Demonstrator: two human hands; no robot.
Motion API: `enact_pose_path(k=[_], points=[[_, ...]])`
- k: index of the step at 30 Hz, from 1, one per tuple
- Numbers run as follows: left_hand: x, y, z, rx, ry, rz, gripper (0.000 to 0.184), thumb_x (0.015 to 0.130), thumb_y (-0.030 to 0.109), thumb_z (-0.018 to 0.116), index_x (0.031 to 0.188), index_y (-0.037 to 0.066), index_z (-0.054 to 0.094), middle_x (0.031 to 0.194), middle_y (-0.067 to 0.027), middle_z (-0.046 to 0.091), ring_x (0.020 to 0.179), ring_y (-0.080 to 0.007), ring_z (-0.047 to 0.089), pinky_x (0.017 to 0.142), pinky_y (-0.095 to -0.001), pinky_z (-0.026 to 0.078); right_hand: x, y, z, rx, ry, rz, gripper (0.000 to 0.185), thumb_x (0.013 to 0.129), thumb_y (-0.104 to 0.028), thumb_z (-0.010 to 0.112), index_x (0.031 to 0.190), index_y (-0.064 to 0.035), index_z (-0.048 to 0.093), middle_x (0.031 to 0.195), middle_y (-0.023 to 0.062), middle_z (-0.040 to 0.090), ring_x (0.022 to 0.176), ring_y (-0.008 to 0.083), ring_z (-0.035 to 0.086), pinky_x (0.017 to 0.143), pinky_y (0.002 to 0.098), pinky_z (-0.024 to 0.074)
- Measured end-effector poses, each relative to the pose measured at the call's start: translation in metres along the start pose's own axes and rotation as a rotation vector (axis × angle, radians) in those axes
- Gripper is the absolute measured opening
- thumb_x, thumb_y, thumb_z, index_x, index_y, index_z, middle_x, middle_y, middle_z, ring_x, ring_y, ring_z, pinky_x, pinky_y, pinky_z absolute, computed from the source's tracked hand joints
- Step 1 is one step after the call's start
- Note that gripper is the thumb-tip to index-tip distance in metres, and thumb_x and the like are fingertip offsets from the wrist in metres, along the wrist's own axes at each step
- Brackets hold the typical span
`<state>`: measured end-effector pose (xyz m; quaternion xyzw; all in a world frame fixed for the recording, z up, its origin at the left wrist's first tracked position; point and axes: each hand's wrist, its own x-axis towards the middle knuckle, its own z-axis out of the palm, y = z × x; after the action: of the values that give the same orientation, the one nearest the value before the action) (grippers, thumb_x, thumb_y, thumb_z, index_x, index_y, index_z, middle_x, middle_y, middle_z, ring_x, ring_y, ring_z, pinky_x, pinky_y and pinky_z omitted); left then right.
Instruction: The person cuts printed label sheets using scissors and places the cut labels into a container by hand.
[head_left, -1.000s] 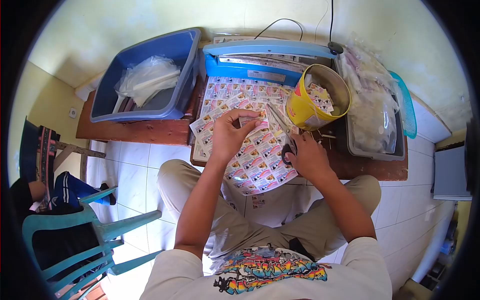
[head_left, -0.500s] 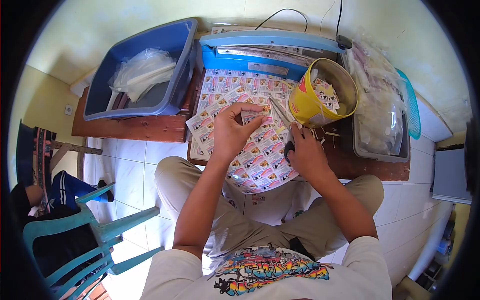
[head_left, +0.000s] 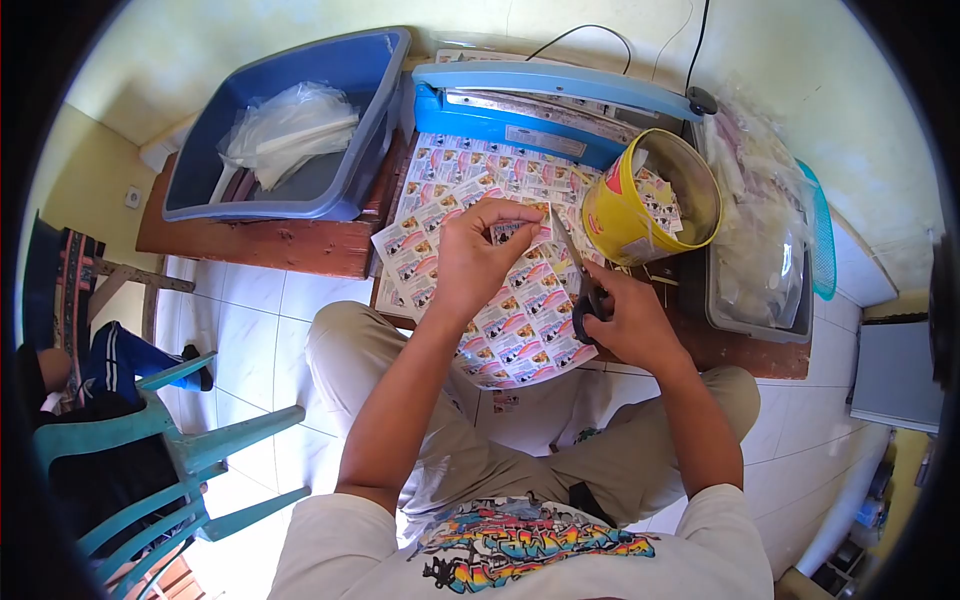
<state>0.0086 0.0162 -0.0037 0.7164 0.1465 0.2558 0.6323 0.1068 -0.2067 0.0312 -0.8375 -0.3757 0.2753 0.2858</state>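
Two hands are occupied: with our left hand (head_left: 478,255) we pinch a small label piece (head_left: 514,233) above the printed sheets (head_left: 515,335); with our right hand (head_left: 637,322) we grip the scissors (head_left: 570,243), just beside that piece. Cut labels (head_left: 658,203) lie in the yellow bucket (head_left: 612,218); we judge many labels uncut. The bucket limits clearance rightward; the blue paper cutter (head_left: 480,122) bounds the far side.

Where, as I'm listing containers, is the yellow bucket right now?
In the head view, the yellow bucket is right of centre, between the scissors in the right hand and the grey tray, beside the blue paper cutter.
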Motion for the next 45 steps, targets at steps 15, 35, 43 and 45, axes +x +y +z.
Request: enact_pose_path(k=[15,35,43,45], points=[[0.0,0.015,0.001,-0.09,0.1,-0.037,0.024,0.085,0.002,0.086,0.106,0.0,0.076,0.105,-0.0082,0.077,0.099,-0.0118,0.07,0.088,-0.0273,0.055,-0.008,-0.024,0.019,0.711,0.005,-0.115,0.111,0.066,-0.017,0.101,0.16,-0.0077,0.043,0.128,0.0108,0.06,0.093,0.0142,0.065,0.077,0.0286,0.0595],[-0.002,0.011,0.008,-0.269,0.123,0.03,0.02,0.083,0.0,0.085,0.101,-0.001,0.076,0.095,-0.0067,0.075,0.086,-0.0097,0.07,0.074,-0.0255,0.057,-0.011,-0.029,0.026,0.771,-0.02,-0.131,0.115,0.068,-0.027,0.101,0.162,-0.0033,0.037,0.136,0.0093,0.054,0.117,0.0185,0.062,0.093,0.0326,0.0587],[-0.002,0.009,0.008,-0.211,0.131,0.045,0.022,0.081,0.001,0.086,0.101,0.001,0.077,0.095,-0.0069,0.076,0.088,-0.011,0.07,0.079,-0.0272,0.056,-0.012,-0.027,0.029,0.807,-0.012,-0.126,0.112,0.071,-0.027,0.099,0.162,-0.0035,0.037,0.145,0.0104,0.052,0.118,0.0191,0.061,0.092,0.0323,0.0587],[-0.002,0.009,0.008,-0.21,0.129,0.034,0.022,0.081,0.002,0.087,0.101,0.001,0.077,0.095,-0.007,0.076,0.088,-0.0112,0.07,0.079,-0.0274,0.056,-0.012,-0.027,0.029,0.811,-0.009,-0.138,0.111,0.072,-0.027,0.098,0.162,-0.0034,0.037,0.146,0.0105,0.051,0.119,0.0192,0.061,0.091,0.0321,0.0587]])
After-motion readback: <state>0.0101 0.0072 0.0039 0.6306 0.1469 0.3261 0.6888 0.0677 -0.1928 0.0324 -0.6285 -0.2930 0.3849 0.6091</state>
